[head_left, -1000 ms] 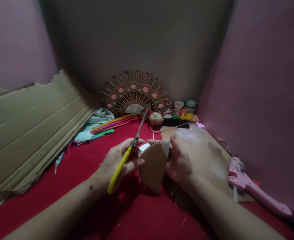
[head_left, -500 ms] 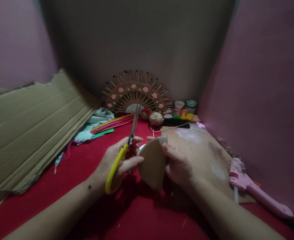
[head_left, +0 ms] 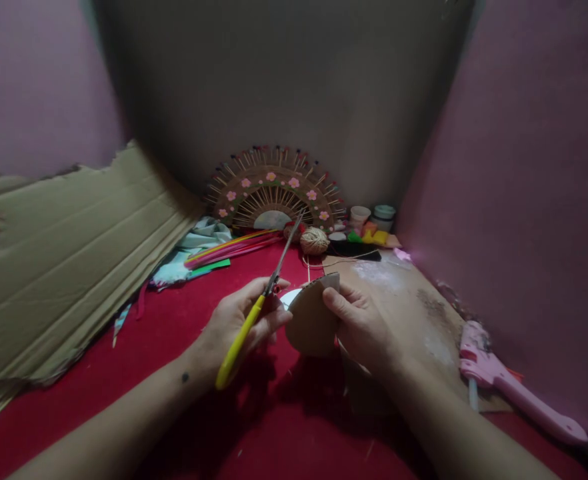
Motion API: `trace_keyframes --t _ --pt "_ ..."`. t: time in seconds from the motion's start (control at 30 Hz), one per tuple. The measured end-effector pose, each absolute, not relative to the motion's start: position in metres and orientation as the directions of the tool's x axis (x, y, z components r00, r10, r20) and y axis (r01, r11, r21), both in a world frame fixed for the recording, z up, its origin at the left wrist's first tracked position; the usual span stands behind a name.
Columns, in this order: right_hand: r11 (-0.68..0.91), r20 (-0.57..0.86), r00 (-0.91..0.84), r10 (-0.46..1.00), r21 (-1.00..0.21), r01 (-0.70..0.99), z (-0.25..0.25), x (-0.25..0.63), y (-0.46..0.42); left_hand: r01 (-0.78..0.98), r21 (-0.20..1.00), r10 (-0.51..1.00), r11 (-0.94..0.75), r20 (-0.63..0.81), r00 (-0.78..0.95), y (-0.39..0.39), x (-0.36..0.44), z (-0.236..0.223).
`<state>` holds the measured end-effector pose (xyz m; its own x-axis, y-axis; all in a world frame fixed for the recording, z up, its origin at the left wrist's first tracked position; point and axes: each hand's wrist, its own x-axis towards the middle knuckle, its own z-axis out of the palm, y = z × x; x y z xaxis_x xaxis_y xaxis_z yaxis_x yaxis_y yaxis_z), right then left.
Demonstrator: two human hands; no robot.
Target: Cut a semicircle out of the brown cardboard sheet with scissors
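Note:
My left hand (head_left: 247, 327) is closed around a pair of scissors (head_left: 239, 347) with yellow handles. Their blades look closed together and point up and away, slightly to the right. My right hand (head_left: 361, 327) pinches a rounded piece of brown cardboard (head_left: 313, 320) at its right edge, thumb on the near face. My left fingertips reach the cardboard's left edge; whether they grip it, I cannot tell. A white patch (head_left: 290, 298) shows behind the cardboard, partly hidden.
A fan-shaped stick piece with pink flowers (head_left: 271, 183) stands at the back, a twine ball (head_left: 315, 241) before it. Large cardboard sheets (head_left: 74, 267) lean at left. A pink glue gun (head_left: 504, 380) lies at right on a brown board (head_left: 424, 320). The cloth (head_left: 184, 427) is red.
The scissors have tilted to the right, and my left hand has shifted slightly right. The cardboard has turned in my right hand, its lower point now rounded and higher.

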<state>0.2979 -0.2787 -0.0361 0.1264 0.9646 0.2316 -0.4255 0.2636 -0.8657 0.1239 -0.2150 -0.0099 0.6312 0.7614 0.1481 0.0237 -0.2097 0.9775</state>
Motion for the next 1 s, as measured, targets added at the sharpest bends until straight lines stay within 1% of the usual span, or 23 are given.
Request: trace_keyframes --t 0.13,0.3,0.5,0.77,1.0 --pt "0.27 0.236 0.132 0.963 -0.855 -0.442 -0.0333 0.2958 -0.2789 0.033 0.975 0.761 -0.22 0.15 0.631 -0.215 0.1222 -0.0085" --pt "0.235 0.205 0.115 0.972 -0.853 -0.466 -0.0302 0.2946 -0.2799 0.035 0.975 0.757 -0.219 0.148 0.636 -0.2157 0.1212 -0.0068" --pt "0.239 0.201 0.131 0.971 -0.848 -0.472 -0.0314 0.2947 -0.2804 0.023 0.976 0.756 -0.215 0.151 0.637 -0.2171 0.1228 -0.0064" --pt "0.205 0.16 0.132 0.978 -0.842 -0.499 -0.0311 0.2931 -0.2803 0.025 0.972 0.76 -0.236 0.168 0.627 -0.2174 0.1235 -0.0065" --pt "0.148 0.085 0.133 0.988 -0.78 -0.608 -0.0275 0.2882 -0.2779 0.027 0.981 0.749 -0.192 0.128 0.649 -0.2202 0.1238 -0.005"
